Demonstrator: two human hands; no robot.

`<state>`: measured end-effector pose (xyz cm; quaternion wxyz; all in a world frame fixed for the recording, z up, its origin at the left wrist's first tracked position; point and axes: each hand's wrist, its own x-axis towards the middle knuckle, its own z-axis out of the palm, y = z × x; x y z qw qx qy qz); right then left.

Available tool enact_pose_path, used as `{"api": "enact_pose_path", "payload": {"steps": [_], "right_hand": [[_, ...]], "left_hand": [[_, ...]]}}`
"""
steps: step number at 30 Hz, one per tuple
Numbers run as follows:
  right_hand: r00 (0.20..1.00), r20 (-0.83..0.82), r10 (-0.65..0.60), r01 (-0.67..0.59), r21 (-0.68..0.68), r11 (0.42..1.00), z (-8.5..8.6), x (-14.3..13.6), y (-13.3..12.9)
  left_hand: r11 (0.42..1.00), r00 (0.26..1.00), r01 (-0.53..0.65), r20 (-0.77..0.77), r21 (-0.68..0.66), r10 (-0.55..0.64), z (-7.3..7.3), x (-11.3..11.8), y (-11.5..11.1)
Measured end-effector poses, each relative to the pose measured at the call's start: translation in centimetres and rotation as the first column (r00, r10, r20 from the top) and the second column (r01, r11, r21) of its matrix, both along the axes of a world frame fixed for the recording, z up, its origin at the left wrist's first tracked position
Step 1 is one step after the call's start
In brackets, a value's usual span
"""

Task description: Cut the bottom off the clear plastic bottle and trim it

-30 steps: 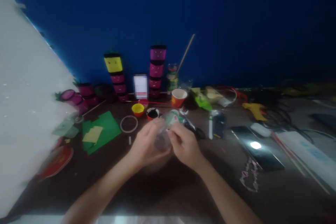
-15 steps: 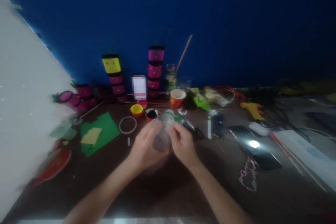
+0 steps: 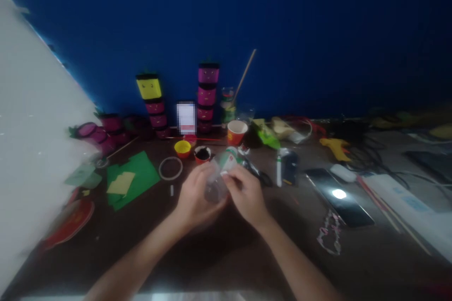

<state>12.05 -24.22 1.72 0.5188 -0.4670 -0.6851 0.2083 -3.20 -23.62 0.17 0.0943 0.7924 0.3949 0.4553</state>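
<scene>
A: Where is the clear plastic cup [image 3: 213, 193]?
B: Between both hands, over the dark surface [image 3: 212, 263]; outline blurred.
A: Fingers?
B: Left hand [image 3: 193, 193]: fingers curled round its side. Right hand [image 3: 247, 194]: fingers pinching it near the green-and-white print.
A: Surroundings?
B: Red paper cup [image 3: 236, 138] beyond the hands; green sheet [image 3: 141, 181] left; dark phone [image 3: 344, 204] right, screen upward, reflecting light.

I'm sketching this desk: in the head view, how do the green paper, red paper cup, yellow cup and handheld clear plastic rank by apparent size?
1. Green paper
2. Red paper cup
3. Yellow cup
Unranked: clear plastic, blurred, partly hidden by left hand.
</scene>
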Motion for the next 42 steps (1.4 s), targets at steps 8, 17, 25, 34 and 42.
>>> {"api": "enact_pose_path", "payload": {"steps": [8,17,25,34,42], "right_hand": [[0.995,-0.081,-0.054,0.051,-0.046,0.998,-0.7,0.2,0.8],[0.971,-0.147,-0.191,0.166,-0.167,0.972,-1.7,1.9,2.3],[0.972,-0.062,-0.226,0.219,-0.104,0.97,-1.4,3.2,3.7],[0.957,0.012,-0.29,0.29,-0.062,0.955,-2.4,4.1,5.9],[0.926,0.049,-0.375,0.378,-0.056,0.924,-2.3,6.6,8.2]], "left_hand": [[0.998,0.997,0.001,0.076,-0.068,0.004,-0.3,0.6,0.3],[0.998,0.988,0.024,0.154,-0.052,-0.016,-0.9,1.1,-0.3],[0.998,0.982,-0.001,0.189,-0.056,0.012,-1.1,1.3,-0.2],[0.998,0.977,-0.04,0.21,-0.039,0.048,-1.8,0.9,0.1],[0.999,0.979,-0.036,0.198,-0.017,0.039,-0.9,1.4,-0.5]]}}
